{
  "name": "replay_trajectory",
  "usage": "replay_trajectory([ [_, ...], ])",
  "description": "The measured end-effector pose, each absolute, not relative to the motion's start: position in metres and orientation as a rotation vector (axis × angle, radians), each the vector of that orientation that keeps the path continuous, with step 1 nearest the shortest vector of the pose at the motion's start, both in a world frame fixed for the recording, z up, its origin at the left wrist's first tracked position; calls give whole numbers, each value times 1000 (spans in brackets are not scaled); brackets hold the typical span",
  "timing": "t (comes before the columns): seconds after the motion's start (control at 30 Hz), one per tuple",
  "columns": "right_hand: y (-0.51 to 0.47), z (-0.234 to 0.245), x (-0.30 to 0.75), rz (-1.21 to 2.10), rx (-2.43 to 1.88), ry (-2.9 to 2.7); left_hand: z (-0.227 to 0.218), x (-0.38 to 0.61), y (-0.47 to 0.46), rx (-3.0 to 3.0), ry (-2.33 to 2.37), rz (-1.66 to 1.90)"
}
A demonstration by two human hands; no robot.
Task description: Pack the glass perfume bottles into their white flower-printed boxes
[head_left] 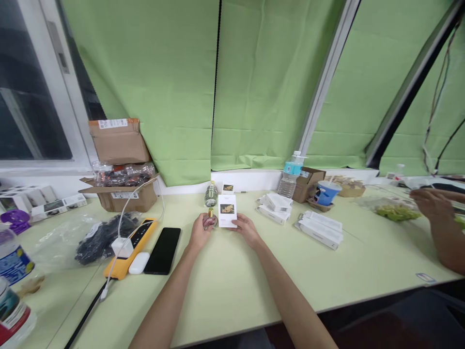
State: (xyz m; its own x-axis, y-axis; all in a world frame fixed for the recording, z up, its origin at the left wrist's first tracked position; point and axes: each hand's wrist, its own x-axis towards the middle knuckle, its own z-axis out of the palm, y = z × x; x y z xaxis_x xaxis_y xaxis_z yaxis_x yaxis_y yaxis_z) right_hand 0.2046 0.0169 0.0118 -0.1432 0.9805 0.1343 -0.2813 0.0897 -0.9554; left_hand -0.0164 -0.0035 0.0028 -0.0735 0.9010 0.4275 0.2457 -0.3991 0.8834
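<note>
My left hand [199, 232] is closed around a small glass perfume bottle [209, 221] with a gold neck and pinkish contents. Beside it, my right hand [248, 229] grips the lower right edge of a white box [227, 211] printed with a dark and yellow picture, held upright. Bottle and box are side by side over the table. Just behind them stands a second glass bottle [210, 195] with pale contents and a gold top. A similar white box [228, 187] is partly hidden behind the one I hold.
White boxes lie in two groups, one pile [275, 207] and another [320, 229], to the right. A water bottle [289, 177] and blue cup [326, 193] stand behind. Left are a phone [163, 250], yellow power strip [127, 257] and open carton [125, 198]. Another person's hand [432, 206] is far right.
</note>
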Motion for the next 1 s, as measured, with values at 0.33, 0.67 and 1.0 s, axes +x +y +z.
replay_trajectory([
  [0.33,20,12,205,1372,-840,-1137,3,-16,-3,1656,1242,1492],
  [0.67,15,16,205,1376,-836,-1103,2,-17,-1,1654,1248,1490],
  [1.0,18,13,206,1345,-822,-1065,-9,-29,17,1640,1427,1614],
])
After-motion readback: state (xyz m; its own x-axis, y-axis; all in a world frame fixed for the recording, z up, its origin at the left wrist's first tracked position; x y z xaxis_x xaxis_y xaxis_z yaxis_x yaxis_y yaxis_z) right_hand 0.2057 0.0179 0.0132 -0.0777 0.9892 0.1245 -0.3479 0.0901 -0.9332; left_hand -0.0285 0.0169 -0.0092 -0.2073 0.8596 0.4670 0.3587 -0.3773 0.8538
